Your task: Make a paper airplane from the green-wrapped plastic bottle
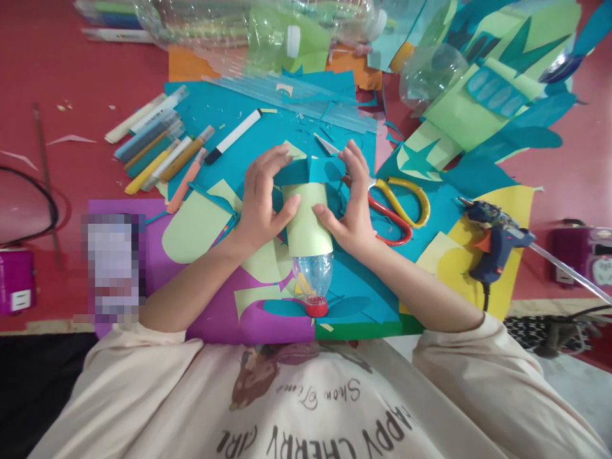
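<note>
A small plastic bottle point(313, 271) lies with its red cap point(316, 306) toward me, pale green paper point(308, 220) wrapped round its body. Blue paper point(310, 171) stands across its far end, creased in the middle. My left hand point(265, 197) curves round the left side, thumb on the green wrap and fingers at the blue paper. From the right, my right hand point(351, 207) grips it the same way, its thumb pressing the wrap. Just beyond my right hand are scissors point(401, 210) with yellow and red handles, their blades partly hidden by my fingers.
Several markers point(157, 143) lie at left, and a black-and-white marker point(234, 136) nearer the middle. A glue gun point(500, 239) rests on yellow paper at right. Large clear bottles point(205, 25) and a paper-decorated bottle point(433, 76) lie at the back. Paper scraps cover the blue sheet.
</note>
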{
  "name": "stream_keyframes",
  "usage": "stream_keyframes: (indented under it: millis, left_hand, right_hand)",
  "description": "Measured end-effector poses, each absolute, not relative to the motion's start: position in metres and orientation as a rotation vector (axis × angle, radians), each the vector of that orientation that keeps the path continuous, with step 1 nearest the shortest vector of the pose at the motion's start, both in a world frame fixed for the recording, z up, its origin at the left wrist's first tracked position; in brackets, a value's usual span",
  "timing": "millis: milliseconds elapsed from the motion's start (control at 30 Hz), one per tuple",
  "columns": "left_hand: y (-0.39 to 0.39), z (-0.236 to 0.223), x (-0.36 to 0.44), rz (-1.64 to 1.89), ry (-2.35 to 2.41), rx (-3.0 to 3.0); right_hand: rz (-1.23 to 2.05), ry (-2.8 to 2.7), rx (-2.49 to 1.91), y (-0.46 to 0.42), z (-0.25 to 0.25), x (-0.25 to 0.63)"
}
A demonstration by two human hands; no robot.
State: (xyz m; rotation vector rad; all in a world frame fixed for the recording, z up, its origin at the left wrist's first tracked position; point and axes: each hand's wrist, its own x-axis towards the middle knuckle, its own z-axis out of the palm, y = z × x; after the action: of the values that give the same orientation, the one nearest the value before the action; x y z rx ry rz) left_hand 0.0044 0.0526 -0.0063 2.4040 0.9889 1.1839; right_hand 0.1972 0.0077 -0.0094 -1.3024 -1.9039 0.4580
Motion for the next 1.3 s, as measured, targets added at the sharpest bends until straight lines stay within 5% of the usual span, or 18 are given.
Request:
stream_keyframes:
  millis: [433,933,1300]
  left_hand:
    - [0.059,-0.009,0.007,1.356,1.134,2.023]
    - [0.061,-0.018,0.002,1.072,0.951,2.082]
    - [0.060,-0.018,0.002,1.059,0.913,2.112]
  right_hand:
    - [0.493,-1.891,-1.327,0.006,-0.004,0.196]
    - [0.487,-1.780,-1.473,-0.002,0.028,0.200]
    - [1.047,-2.011,-1.858,-0.065,0.054,0.189]
